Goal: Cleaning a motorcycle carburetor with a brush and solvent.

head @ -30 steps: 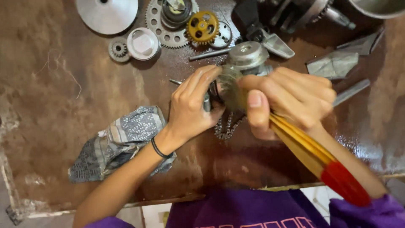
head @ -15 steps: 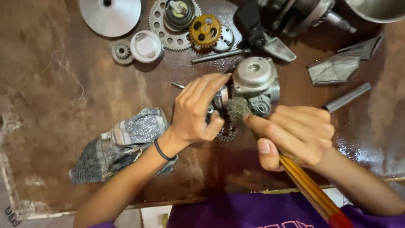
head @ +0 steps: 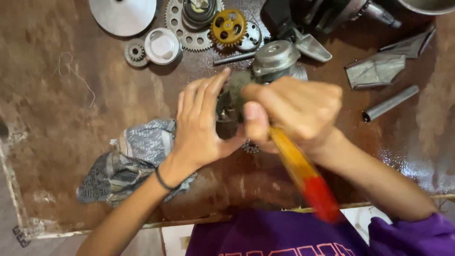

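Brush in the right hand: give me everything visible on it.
The brush has a long handle, yellow-orange along most of its length and red at the near end, glossy like painted wood and blurred. It slants from the right hand down toward the purple shirt. The right hand grips its upper part in a fist, thumb along the handle. The dark bristle head shows above the fist, against the grey metal engine part that the left hand steadies. The ferrule is hidden by the fingers.

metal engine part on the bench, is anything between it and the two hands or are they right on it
Nothing visible stands between them. The left hand cups the metal engine part from its left side, and the right hand, gripping a brush handle, presses in from the right. The hands hide the contact spot itself.
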